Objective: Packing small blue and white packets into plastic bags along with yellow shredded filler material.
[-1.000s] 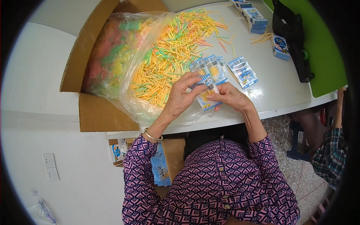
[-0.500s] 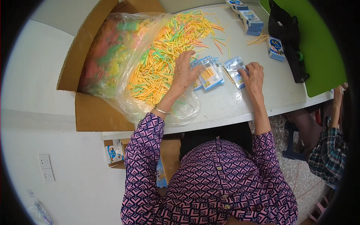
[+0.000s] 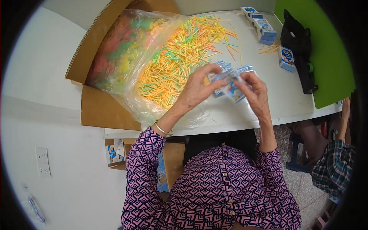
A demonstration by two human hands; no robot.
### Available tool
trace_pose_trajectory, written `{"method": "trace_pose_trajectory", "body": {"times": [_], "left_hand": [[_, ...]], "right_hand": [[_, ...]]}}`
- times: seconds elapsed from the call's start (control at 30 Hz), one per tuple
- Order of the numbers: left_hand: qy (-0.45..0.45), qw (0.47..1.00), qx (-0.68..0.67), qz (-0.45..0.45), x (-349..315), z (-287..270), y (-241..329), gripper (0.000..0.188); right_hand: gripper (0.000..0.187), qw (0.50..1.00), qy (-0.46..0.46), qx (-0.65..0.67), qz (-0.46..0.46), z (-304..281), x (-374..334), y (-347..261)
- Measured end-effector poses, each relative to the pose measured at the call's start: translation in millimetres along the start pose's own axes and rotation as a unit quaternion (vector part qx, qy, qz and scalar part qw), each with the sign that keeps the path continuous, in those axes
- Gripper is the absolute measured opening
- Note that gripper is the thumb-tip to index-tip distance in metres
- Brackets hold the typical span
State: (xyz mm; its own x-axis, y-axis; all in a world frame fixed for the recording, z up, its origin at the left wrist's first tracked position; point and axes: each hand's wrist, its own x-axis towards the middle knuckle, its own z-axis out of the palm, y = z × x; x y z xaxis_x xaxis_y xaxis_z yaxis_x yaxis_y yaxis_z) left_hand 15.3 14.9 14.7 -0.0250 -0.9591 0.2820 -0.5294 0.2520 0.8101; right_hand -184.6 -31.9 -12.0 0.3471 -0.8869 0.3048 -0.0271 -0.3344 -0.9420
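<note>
A small blue-and-white packet [image 3: 234,91], blurred by motion, is held up over the white table between my hands. My left hand [image 3: 201,86] grips its left side between thumb and fingers. At its right edge my right hand [image 3: 254,92] pinches it, fingers curled. Behind and below lie more flat packets [image 3: 221,64], partly covered by my left hand. Another packet [image 3: 246,69] shows just behind my right fingers. Left of my hands spreads a big heap of thin sticks [image 3: 165,69], mostly yellow-orange with some green and pink.
A cardboard box [image 3: 109,109] on its side holds a clear plastic bag [image 3: 126,61] of coloured sticks. Small blue-and-white boxes [image 3: 265,30] stand at the back right. A black object [image 3: 304,71] lies by a green panel [image 3: 333,61]. Another person's arm [image 3: 345,115] is at far right.
My right hand has lifted a packet off the table and moved left. My left hand has come over to meet it and now grips the packet too.
</note>
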Motion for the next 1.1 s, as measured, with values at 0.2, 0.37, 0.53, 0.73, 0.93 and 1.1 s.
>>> {"method": "trace_pose_trajectory", "body": {"times": [0.2,0.37,0.53,0.73,0.93,1.1], "left_hand": [[-0.056,0.994,0.004,-0.096,-36,-10,0,0.018],[-0.01,0.993,0.041,-0.109,-60,-11,0,0.014],[0.021,0.993,0.082,-0.081,-68,-12,-14,0.013],[0.036,0.99,0.128,-0.043,-63,-59,-35,0.022],[-0.081,0.833,0.546,-0.033,-73,-128,-66,0.025],[-0.077,0.842,0.534,0.002,-78,-120,-81,0.022]], "right_hand": [[0.014,0.985,-0.147,0.058,0.062,26,-12,12],[0.015,0.98,-0.171,0.075,0.074,44,-19,12],[0.019,0.978,-0.197,0.033,0.063,52,-21,18],[0.02,0.978,-0.203,0.036,0.021,65,-24,20],[0.019,0.962,-0.267,-0.021,-0.059,79,-34,40],[0.021,0.956,-0.29,-0.033,-0.036,78,-32,38]]}}
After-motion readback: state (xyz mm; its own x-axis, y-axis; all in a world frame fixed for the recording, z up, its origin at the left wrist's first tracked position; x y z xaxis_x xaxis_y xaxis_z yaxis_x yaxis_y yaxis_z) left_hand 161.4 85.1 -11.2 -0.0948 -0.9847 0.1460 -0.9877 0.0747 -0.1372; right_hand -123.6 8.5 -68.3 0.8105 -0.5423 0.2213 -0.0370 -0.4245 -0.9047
